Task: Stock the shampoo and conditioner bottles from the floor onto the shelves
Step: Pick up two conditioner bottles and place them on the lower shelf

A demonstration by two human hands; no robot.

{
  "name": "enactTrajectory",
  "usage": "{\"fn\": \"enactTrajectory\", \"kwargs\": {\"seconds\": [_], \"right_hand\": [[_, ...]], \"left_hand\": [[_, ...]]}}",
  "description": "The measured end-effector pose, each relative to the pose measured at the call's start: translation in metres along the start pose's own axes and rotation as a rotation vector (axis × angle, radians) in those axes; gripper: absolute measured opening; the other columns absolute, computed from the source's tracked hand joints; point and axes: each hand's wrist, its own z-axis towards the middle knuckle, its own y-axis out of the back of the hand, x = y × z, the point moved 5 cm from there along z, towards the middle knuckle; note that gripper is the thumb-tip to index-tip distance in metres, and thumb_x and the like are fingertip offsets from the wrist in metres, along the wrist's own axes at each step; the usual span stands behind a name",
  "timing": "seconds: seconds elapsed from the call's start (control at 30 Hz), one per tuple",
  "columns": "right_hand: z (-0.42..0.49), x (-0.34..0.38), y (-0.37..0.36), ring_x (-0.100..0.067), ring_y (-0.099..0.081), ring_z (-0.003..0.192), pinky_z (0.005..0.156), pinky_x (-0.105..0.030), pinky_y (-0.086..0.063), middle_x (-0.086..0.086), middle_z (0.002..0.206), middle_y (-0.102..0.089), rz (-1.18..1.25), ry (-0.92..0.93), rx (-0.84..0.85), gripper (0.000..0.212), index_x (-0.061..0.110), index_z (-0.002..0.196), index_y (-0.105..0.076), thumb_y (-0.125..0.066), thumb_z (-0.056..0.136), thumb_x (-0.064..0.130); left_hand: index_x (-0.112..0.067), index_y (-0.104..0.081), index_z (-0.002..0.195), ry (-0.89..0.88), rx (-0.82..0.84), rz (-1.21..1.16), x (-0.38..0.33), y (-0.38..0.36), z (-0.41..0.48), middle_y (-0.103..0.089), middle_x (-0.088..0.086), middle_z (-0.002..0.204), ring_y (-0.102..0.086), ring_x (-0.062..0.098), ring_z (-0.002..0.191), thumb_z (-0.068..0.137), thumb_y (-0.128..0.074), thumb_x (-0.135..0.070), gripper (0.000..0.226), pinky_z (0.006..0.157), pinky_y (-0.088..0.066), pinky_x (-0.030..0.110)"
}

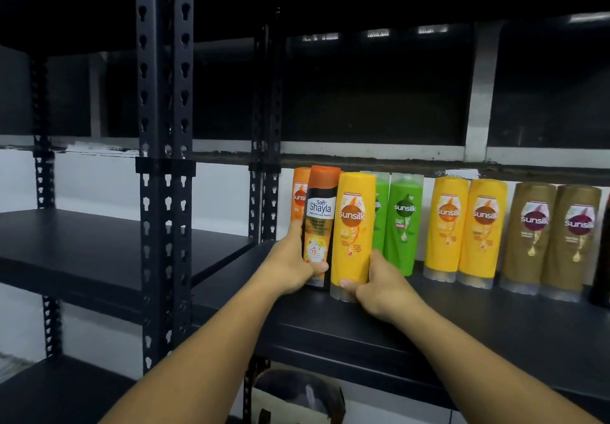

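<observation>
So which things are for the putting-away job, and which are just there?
For the job:
left hand gripping the black bottle
right hand gripping the yellow bottle
green bottles and brown bottles, standing on the shelf

Just there:
metal post
white wall
dark thing under the shelf, too dim to tell
</observation>
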Motion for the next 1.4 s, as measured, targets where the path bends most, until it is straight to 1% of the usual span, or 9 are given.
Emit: {"fn": "enactTrajectory", "kwargs": {"seconds": [0.13, 0.27, 0.4, 0.57, 0.67, 0.87, 1.17, 1.3, 1.4], "right_hand": [[0.025, 0.000, -0.011, -0.018, -0.050, 0.103, 0.088, -0.030, -0.039, -0.006, 0.131, -0.058, -0.049, -0.003, -0.025, 0.051, 0.015, 0.129, -0.045, -0.075, 0.091, 0.029], [0.052, 0.002, -0.021, -0.028, -0.056, 0.120, 0.095, -0.036, -0.043, -0.010, 0.134, -0.057, -0.099, -0.028, -0.034, 0.055, 0.012, 0.132, -0.044, -0.074, 0.090, 0.031], [0.073, 0.001, -0.029, -0.030, -0.055, 0.125, 0.100, -0.037, -0.043, -0.011, 0.138, -0.056, -0.103, -0.038, -0.039, 0.060, 0.011, 0.137, -0.043, -0.075, 0.090, 0.032], [0.085, -0.007, -0.035, -0.027, -0.058, 0.119, 0.093, -0.032, -0.045, -0.008, 0.133, -0.060, -0.046, 0.028, -0.086, 0.058, 0.013, 0.134, -0.049, -0.078, 0.087, 0.032], [0.085, -0.007, -0.035, -0.027, -0.061, 0.114, 0.091, -0.033, -0.048, -0.007, 0.127, -0.065, -0.055, 0.089, -0.151, 0.059, 0.014, 0.128, -0.053, -0.084, 0.081, 0.031], [0.079, 0.000, -0.035, -0.028, -0.064, 0.109, 0.088, -0.038, -0.053, -0.004, 0.118, -0.069, -0.095, 0.204, -0.198, 0.065, 0.019, 0.124, -0.053, -0.088, 0.071, 0.030], [0.086, -0.005, -0.041, -0.026, -0.067, 0.101, 0.089, -0.042, -0.056, -0.003, 0.114, -0.070, -0.193, 0.173, -0.194, 0.056, 0.021, 0.123, -0.055, -0.084, 0.077, 0.035], [0.088, -0.007, -0.043, -0.027, -0.066, 0.106, 0.091, -0.040, -0.055, -0.003, 0.116, -0.069, -0.215, 0.161, -0.193, 0.051, 0.022, 0.122, -0.056, -0.080, 0.081, 0.036], [0.090, -0.009, -0.044, -0.028, -0.066, 0.106, 0.086, -0.036, -0.054, -0.003, 0.113, -0.070, -0.260, 0.166, -0.196, 0.041, 0.020, 0.117, -0.059, -0.077, 0.083, 0.038]], "left_hand": [[-0.029, -0.030, 0.145, 0.031, -0.003, 0.084, 0.016, 0.007, 0.023, -0.063, -0.004, 0.126, -0.062, 0.016, 0.113, 0.089, -0.077, -0.015, 0.074, 0.096, -0.049, 0.035], [-0.027, -0.031, 0.140, 0.063, -0.057, 0.098, 0.033, 0.015, 0.044, -0.063, 0.000, 0.122, -0.062, 0.020, 0.111, 0.089, -0.075, -0.012, 0.068, 0.101, -0.053, 0.045], [-0.027, -0.033, 0.142, 0.064, -0.093, 0.070, 0.048, 0.015, 0.057, -0.061, 0.000, 0.129, -0.060, 0.021, 0.117, 0.091, -0.073, -0.013, 0.067, 0.100, -0.050, 0.041], [-0.026, -0.033, 0.146, 0.023, -0.106, 0.041, 0.056, 0.012, 0.059, -0.060, -0.004, 0.129, -0.058, 0.013, 0.110, 0.096, -0.069, -0.015, 0.062, 0.088, -0.042, 0.027], [-0.027, -0.034, 0.146, 0.008, -0.080, 0.039, 0.060, 0.011, 0.060, -0.060, -0.005, 0.131, -0.057, 0.011, 0.112, 0.097, -0.068, -0.018, 0.060, 0.090, -0.041, 0.026], [-0.033, -0.029, 0.151, 0.025, -0.023, 0.040, 0.061, 0.012, 0.059, -0.059, -0.007, 0.133, -0.054, 0.011, 0.118, 0.093, -0.066, -0.003, 0.076, 0.097, -0.039, 0.027], [-0.031, -0.030, 0.152, 0.022, -0.038, 0.100, 0.062, 0.011, 0.061, -0.057, -0.004, 0.138, -0.051, 0.009, 0.117, 0.096, -0.065, -0.007, 0.070, 0.099, -0.040, 0.028], [-0.031, -0.029, 0.152, 0.020, -0.048, 0.106, 0.061, 0.011, 0.062, -0.057, -0.005, 0.138, -0.054, 0.014, 0.125, 0.096, -0.066, -0.006, 0.071, 0.103, -0.042, 0.031], [-0.031, -0.032, 0.150, 0.012, -0.053, 0.095, 0.062, 0.011, 0.062, -0.060, -0.007, 0.131, -0.057, 0.013, 0.121, 0.096, -0.065, -0.006, 0.068, 0.096, -0.042, 0.027]]}}
